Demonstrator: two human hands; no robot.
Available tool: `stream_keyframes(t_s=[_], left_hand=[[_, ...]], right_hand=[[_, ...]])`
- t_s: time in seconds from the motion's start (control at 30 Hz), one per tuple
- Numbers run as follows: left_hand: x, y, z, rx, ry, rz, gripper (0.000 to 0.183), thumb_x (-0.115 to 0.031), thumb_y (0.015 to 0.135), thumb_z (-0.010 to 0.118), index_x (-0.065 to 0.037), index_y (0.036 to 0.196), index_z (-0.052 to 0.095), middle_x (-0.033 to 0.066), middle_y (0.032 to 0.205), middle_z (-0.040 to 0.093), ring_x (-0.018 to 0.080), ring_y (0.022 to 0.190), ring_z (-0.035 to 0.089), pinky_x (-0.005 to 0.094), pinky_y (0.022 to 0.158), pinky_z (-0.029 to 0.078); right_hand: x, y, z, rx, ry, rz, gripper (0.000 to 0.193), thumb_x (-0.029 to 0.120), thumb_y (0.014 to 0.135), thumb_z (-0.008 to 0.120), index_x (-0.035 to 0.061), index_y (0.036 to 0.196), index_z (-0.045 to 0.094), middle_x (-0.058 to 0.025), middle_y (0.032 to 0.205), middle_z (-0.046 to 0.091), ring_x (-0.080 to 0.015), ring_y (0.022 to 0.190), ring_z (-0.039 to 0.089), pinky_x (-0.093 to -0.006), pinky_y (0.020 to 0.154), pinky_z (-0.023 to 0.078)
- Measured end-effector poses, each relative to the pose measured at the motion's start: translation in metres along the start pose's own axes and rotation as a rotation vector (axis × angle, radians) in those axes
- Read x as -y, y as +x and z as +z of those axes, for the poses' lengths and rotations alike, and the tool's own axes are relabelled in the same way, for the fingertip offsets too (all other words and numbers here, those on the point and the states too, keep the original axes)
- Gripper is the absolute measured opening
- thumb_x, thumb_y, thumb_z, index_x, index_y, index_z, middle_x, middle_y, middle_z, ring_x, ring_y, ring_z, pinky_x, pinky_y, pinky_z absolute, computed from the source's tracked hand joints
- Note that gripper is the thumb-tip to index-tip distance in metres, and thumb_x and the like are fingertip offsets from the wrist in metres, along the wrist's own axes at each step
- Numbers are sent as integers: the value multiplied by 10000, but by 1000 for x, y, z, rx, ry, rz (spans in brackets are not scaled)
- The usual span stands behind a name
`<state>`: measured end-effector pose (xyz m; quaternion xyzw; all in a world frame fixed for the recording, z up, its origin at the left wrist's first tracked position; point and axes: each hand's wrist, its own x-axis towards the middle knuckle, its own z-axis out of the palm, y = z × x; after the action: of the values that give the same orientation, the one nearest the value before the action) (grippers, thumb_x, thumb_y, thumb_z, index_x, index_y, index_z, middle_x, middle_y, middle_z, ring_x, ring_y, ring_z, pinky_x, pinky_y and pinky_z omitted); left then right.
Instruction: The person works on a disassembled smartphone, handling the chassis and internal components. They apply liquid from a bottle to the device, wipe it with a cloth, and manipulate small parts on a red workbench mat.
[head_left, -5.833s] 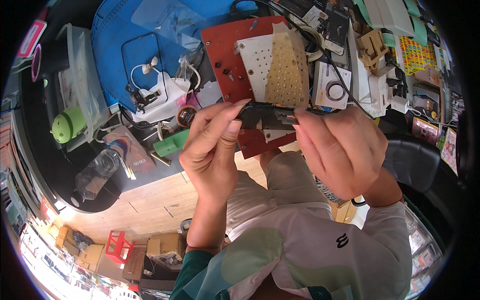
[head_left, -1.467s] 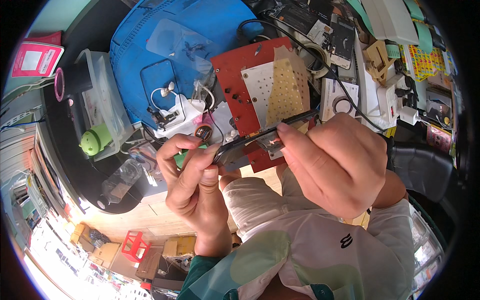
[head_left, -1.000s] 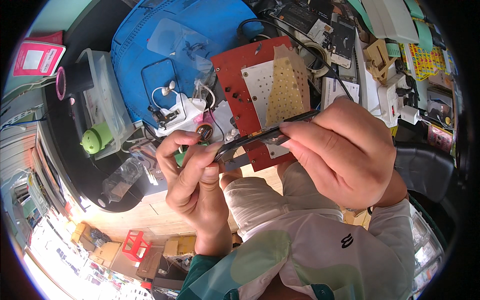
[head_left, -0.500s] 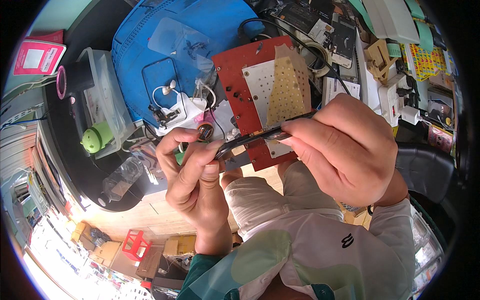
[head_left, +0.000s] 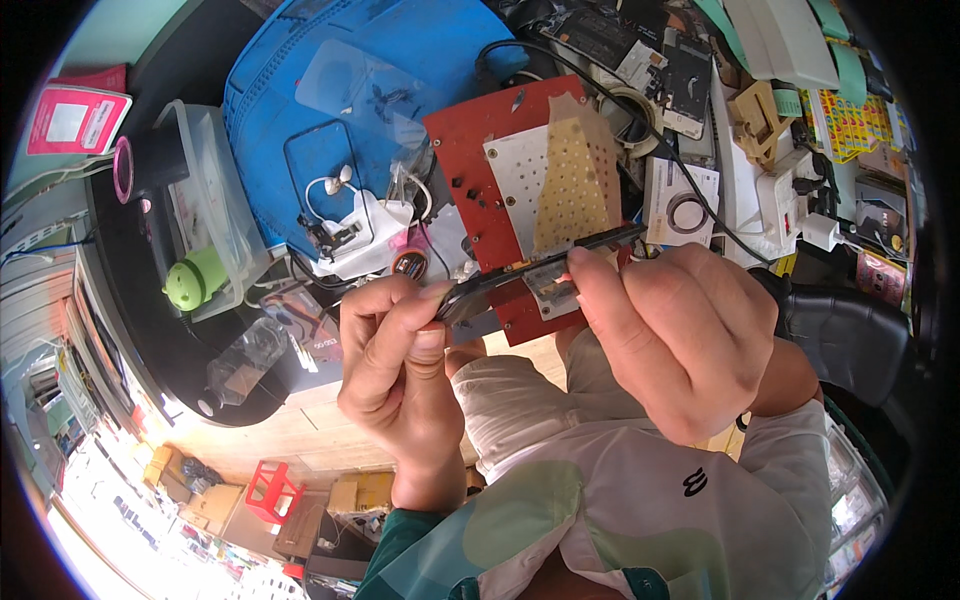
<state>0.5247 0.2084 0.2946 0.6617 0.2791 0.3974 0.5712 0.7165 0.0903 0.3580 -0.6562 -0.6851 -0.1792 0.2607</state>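
Observation:
A thin black phone (head_left: pixel 485 287), tilted and seen almost edge-on, is held up in front of me. My left hand (head_left: pixel 395 350) pinches its left end between thumb and fingers. At the other end, the curled fingers of my right hand (head_left: pixel 685 335) press together at its edge, with the index fingertip near its middle. Whether a small part sits between those fingertips is hidden. Just beyond the phone stands a red metal board (head_left: pixel 465 140) carrying a perforated light plate (head_left: pixel 515 185), partly covered by a yellowish sheet (head_left: pixel 580 190).
A blue mat (head_left: pixel 270 110) spreads at the far left, with a white cable and charger (head_left: pixel 365 240) on it. A clear plastic box (head_left: pixel 215 190) and a green figure (head_left: pixel 195 277) stand left. Cables, a small box (head_left: pixel 682 200) and a power strip (head_left: pixel 778 200) crowd the right side.
My right hand has shifted down and slightly left, uncovering more of the phone's right end and the small box behind. My left hand has moved slightly right, still gripping the phone.

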Motion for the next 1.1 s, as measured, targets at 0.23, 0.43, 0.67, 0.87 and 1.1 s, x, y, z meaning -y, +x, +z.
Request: stream_keyframes(t_s=[0.23,0.43,0.67,0.87,1.1], left_hand=[[-14,2,5,1,-59,-102,216,-101,1029,690,3,1215,725,162,1218,651,153,841,589,267,670,465],[-15,1,5,-6,-48,-107,212,-94,1031,688,-2,1219,721,147,1215,678,138,823,596,263,684,475],[-14,3,6,2,-32,-90,195,-92,1036,679,-4,1205,718,146,1193,669,125,814,569,252,676,462],[-14,3,7,8,-30,-82,190,-98,1041,672,0,1197,718,152,1190,663,122,813,560,247,671,456],[-16,3,6,0,-11,-104,200,-103,1046,666,5,1207,715,161,1203,656,135,812,561,261,675,462]], right_hand=[[3,0,6,-35,-41,3,341,-28,624,781,-108,954,750,-83,747,548,-179,545,511,-270,418,355],[4,4,1,29,-62,-1,309,-38,664,797,-120,957,740,-92,747,554,-188,555,516,-275,422,363],[10,13,-4,104,-56,43,361,-30,615,769,-136,957,726,-101,749,533,-203,560,510,-287,416,354],[13,15,-5,112,-65,85,397,-19,582,747,-141,958,718,-96,749,518,-205,565,504,-295,412,343],[8,20,-13,198,95,179,373,-75,642,788,-140,1001,708,-105,765,537,-226,585,533,-333,429,384]])
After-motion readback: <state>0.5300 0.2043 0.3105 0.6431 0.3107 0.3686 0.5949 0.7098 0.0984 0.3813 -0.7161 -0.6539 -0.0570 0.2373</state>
